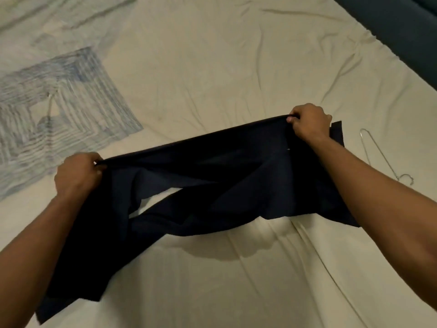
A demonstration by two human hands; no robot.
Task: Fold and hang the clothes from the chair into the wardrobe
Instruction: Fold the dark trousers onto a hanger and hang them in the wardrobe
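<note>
A dark navy garment (201, 185) is stretched between both hands above a cream bed sheet (212, 67). My left hand (76, 174) grips its folded top edge at the left end. At the right end, my right hand (309, 123) grips the same edge. The top edge runs taut from lower left to upper right. The cloth below it hangs slack in folds, with its lower ends trailing on the sheet toward the bottom left and right. A thin metal wire hanger (383, 157) lies flat on the sheet just right of my right hand.
A blue and white patterned patch (59, 107) of bedding lies at the left of the bed. A dark bed frame or edge (402, 27) runs along the top right corner. Wrinkled sheet spreads beyond and in front of the garment.
</note>
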